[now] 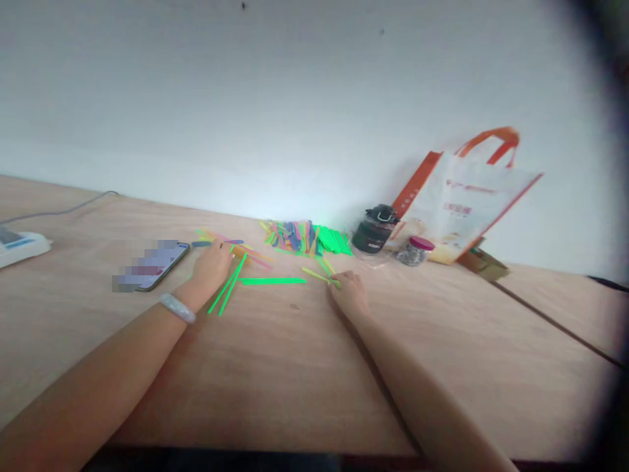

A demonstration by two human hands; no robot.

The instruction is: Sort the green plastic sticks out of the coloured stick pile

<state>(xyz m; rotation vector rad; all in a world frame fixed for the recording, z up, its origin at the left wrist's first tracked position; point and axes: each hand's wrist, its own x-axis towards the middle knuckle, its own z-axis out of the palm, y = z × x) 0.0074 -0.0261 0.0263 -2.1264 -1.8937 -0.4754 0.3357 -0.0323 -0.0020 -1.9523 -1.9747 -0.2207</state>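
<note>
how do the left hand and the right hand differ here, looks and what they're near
The left hand has a pale bracelet at its wrist; the right hand shows none. The left hand is beside scattered sticks of mixed colours, while the right hand's fingertips are at a yellow stick. Both are bare and over the table.

Indoor rm, type unclear: wood tbl (275, 373), pale wall (196, 98).

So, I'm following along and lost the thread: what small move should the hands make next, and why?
Probably the left hand should nudge the two slanting green sticks together: their near ends spread apart, while the horizontal green sticks lie close side by side. It's also the nearer hand.
</note>
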